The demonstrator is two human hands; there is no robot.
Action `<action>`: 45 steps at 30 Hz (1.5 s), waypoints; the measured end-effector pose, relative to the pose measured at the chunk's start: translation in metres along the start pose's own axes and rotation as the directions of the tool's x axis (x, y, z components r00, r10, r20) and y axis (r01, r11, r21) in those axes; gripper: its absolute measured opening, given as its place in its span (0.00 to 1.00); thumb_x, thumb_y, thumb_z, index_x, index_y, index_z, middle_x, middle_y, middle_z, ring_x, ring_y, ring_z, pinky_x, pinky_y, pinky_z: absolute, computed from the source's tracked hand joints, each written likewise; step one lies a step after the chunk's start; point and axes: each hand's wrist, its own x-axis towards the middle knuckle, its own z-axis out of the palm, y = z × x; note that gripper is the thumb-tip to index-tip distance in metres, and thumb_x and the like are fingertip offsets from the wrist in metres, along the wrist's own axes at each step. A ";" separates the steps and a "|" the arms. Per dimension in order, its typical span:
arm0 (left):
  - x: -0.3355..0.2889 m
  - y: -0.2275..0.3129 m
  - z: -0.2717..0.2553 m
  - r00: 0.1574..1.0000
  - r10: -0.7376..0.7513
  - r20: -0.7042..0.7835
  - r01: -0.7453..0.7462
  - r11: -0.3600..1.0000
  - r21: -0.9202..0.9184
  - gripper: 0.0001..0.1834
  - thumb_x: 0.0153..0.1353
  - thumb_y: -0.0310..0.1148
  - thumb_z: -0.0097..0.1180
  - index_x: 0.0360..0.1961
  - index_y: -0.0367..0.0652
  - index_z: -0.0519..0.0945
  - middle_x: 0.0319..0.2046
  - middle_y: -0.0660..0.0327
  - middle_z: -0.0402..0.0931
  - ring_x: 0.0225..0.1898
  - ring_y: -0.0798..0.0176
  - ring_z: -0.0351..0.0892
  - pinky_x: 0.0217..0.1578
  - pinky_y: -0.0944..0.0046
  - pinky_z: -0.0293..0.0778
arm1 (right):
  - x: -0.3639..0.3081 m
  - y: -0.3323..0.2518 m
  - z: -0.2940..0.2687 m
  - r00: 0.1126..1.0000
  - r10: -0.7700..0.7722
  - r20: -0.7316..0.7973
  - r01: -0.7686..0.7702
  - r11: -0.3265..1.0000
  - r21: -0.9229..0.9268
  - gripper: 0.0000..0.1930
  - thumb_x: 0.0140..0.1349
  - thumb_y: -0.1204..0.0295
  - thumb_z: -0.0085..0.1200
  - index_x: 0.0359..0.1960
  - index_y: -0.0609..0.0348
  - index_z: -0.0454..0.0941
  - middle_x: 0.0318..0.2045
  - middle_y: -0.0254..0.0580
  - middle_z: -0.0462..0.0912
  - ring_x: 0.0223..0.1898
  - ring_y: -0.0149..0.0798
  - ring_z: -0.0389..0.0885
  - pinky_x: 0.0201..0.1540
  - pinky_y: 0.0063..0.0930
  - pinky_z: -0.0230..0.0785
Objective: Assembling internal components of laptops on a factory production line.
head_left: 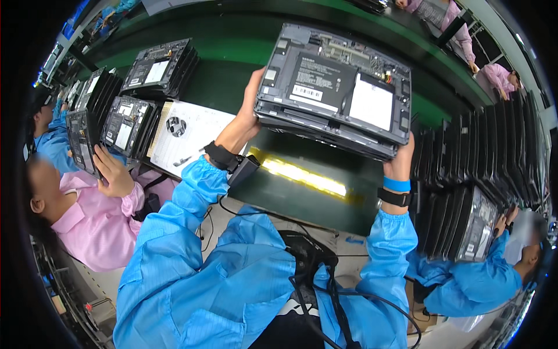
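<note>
Together — left hand (251,107), right hand (401,160), part-open, gripping stacked devices (317,81)

Held device stack (335,107): dk gray housings, matt, smooth rims; metal or plastic, can't tell. Batt. (314,78) on top unit: matt blk wrap, printed label. White panel (371,102) beside it: flat, smooth, paper-like. Blue jacket (189,262): thin cloth, slight sheen, fine woven lines, creased. Co-worker's pink jacket (96,227): thin cloth too, soft folds. Blk strap (218,156), L wrist: matt, fabric-like. Blue wristband (397,185), R wrist: smooth, plastic- or rubber-like. Worktop (302,202): dk green, smooth, semi-gloss. Yellow strip (305,175): v. glossy, strong glare.
</note>
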 end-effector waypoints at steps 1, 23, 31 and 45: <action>0.010 -0.007 -0.005 1.000 0.000 0.019 0.000 1.000 0.016 0.28 0.73 0.56 0.45 0.56 0.43 0.79 0.46 0.64 0.81 0.48 0.68 0.80 0.51 0.64 0.76 | 0.011 0.009 -0.004 1.000 0.022 -0.011 -0.022 1.000 0.000 0.09 0.72 0.68 0.49 0.45 0.60 0.73 0.42 0.38 0.80 0.42 0.31 0.81 0.46 0.29 0.77; -0.183 -0.082 -0.021 0.801 -0.197 0.565 -0.595 -0.162 0.787 0.34 0.63 0.40 0.59 0.70 0.42 0.69 0.70 0.54 0.66 0.67 0.49 0.67 0.68 0.47 0.62 | -0.018 -0.040 -0.023 0.983 0.068 -0.173 -0.157 0.805 -0.572 0.18 0.76 0.59 0.51 0.53 0.62 0.81 0.21 0.17 0.61 0.22 0.16 0.54 0.25 0.18 0.41; -0.104 -0.022 -0.027 0.802 0.595 0.048 -0.438 0.533 0.724 0.11 0.70 0.31 0.45 0.42 0.36 0.77 0.43 0.55 0.77 0.46 0.58 0.75 0.51 0.59 0.69 | 0.001 -0.007 -0.045 0.955 0.234 -0.180 -0.295 0.730 -0.616 0.23 0.76 0.55 0.49 0.54 0.63 0.83 0.39 0.33 0.86 0.25 0.19 0.65 0.26 0.18 0.55; -0.071 -0.064 -0.051 0.973 -0.132 -0.188 0.127 0.991 -0.039 0.26 0.80 0.45 0.33 0.63 0.38 0.73 0.59 0.58 0.76 0.60 0.61 0.73 0.65 0.57 0.65 | -0.046 0.038 -0.017 0.968 0.213 -0.134 -0.244 0.921 -0.304 0.13 0.70 0.74 0.48 0.49 0.69 0.81 0.43 0.40 0.86 0.43 0.31 0.81 0.48 0.26 0.72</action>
